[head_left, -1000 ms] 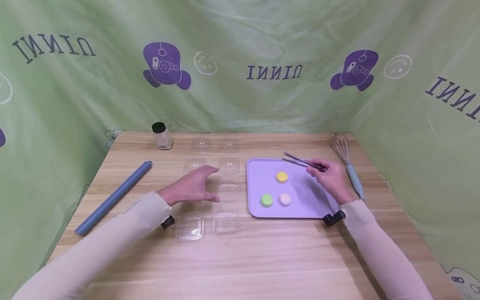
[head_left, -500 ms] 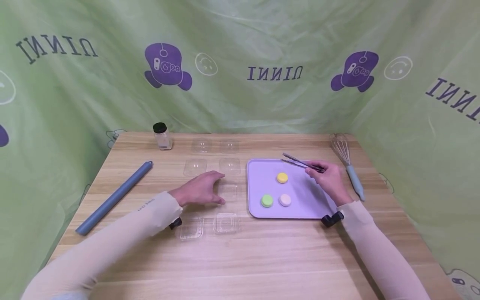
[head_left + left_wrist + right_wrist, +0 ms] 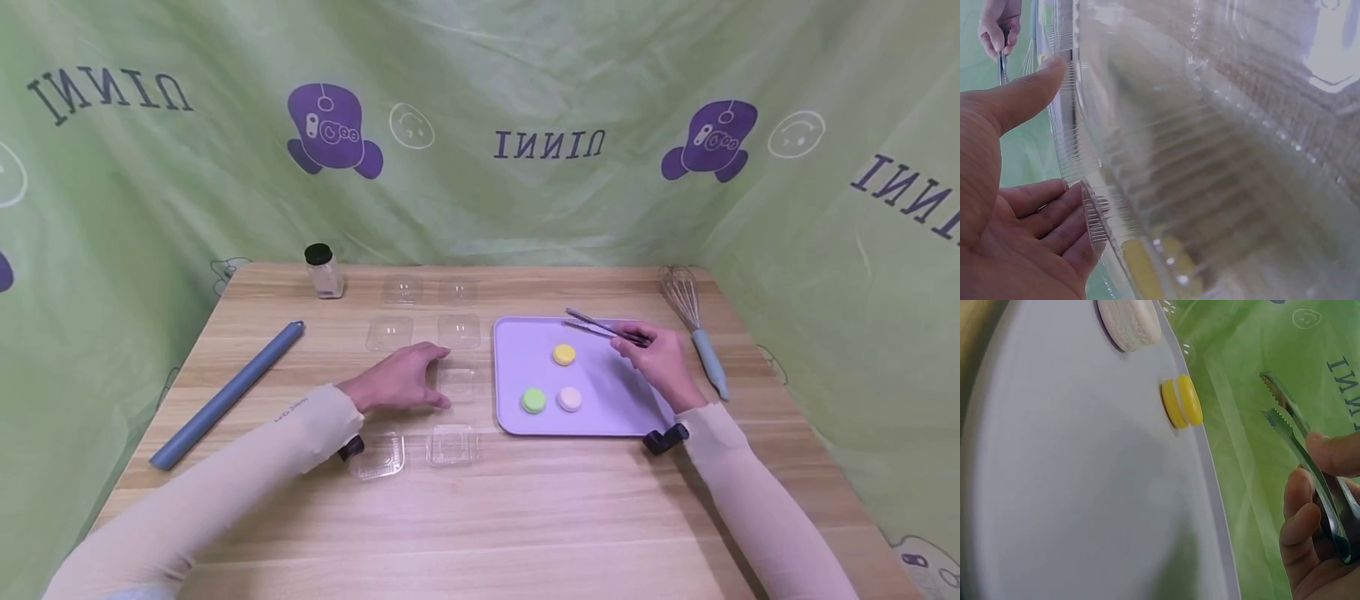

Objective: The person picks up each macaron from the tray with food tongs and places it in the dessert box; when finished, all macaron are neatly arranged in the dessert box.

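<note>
In the head view my left hand [image 3: 401, 377], thumb and fingers spread apart, reaches over the clear plastic boxes. Its fingertips are beside one clear box [image 3: 457, 385]; the left wrist view shows them right at a ridged clear rim [image 3: 1094, 215], but contact is hard to tell. Something yellow [image 3: 1141, 269] appears through that plastic. My right hand [image 3: 655, 363] holds metal tongs [image 3: 600, 323], tips parted with nothing between them, above the lilac tray [image 3: 630, 421]. On the tray lie a yellow macaron [image 3: 564, 355], a green macaron [image 3: 533, 400] and a pale pink macaron [image 3: 570, 399].
Two more open clear boxes [image 3: 452, 446] sit at the front, with several clear domed lids [image 3: 459, 331] behind. A blue rolling pin [image 3: 228, 396] and a black-capped jar [image 3: 324, 273] are at left. A whisk [image 3: 699, 333] lies right of the tray.
My left hand has moved a little right and forward, then held still. The front left box has turned slightly. My right hand and the tongs have barely moved.
</note>
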A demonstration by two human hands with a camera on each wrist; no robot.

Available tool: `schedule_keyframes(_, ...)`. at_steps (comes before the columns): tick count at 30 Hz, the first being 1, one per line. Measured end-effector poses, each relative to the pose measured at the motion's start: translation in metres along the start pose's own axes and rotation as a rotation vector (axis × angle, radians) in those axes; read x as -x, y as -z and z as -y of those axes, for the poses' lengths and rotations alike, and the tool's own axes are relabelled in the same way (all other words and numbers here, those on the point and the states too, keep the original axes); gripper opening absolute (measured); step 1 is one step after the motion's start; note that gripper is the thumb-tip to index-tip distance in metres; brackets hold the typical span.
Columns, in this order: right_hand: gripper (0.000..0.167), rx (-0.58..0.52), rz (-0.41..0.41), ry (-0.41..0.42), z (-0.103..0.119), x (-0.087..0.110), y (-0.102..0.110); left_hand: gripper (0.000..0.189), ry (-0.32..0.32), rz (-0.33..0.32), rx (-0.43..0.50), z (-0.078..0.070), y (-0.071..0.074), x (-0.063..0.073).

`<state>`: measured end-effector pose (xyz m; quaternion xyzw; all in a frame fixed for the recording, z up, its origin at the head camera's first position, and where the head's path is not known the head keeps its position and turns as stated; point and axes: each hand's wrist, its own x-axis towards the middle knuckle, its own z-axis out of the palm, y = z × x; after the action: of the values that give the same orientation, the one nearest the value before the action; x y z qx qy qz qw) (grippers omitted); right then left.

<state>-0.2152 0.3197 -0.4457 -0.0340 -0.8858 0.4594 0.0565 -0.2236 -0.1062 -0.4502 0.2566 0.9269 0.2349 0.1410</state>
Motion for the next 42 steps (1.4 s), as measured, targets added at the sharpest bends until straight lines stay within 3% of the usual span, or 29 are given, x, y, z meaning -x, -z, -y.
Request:
schedule_keyframes(12, 0.033, 0.136, 0.055, 0.092, -0.011, 0.006, 0.003, 0.096, 0.021, 0.003, 0.032, 0.001, -0.001, 0.0)
schedule_keyframes(23, 0.031, 0.211, 0.107, 0.106, -0.022, 0.009, 0.001, 0.095, 0.031, 0.004, 0.03, -0.001, 0.001, 0.001)
schedule_keyframes(42, 0.03, 0.266, 0.134, 0.103, -0.023, 0.009, 0.002, 0.095, 0.023, 0.017, 0.018, -0.004, 0.0, 0.0)
